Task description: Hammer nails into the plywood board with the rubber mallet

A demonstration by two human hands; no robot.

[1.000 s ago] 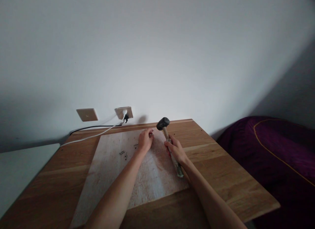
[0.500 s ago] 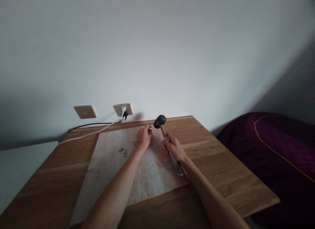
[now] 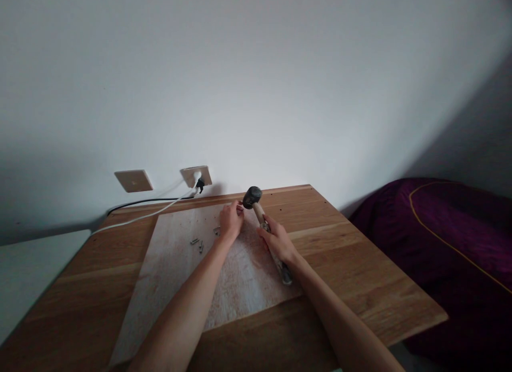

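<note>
My right hand (image 3: 275,242) is wrapped round the wooden handle of a hammer (image 3: 264,222). The hammer's dark head (image 3: 252,197) hangs just above the far part of a pale board (image 3: 180,270) that lies on the wooden table (image 3: 352,276). My left hand (image 3: 230,221) rests on the board right beside the hammer head, its fingertips pinched together on something too small to make out. A few loose nails (image 3: 199,244) lie on the board just left of that hand.
A white cable (image 3: 148,215) and a black cable run along the table's back edge to a wall socket (image 3: 196,175); a plain wall plate (image 3: 133,180) sits to its left. A purple cushion (image 3: 448,244) fills the right side. A white surface (image 3: 36,265) adjoins the table's left.
The hammer head has come down and leftward, now almost touching my left fingertips. The left hand has kept its place on the board. The view has tilted slightly.
</note>
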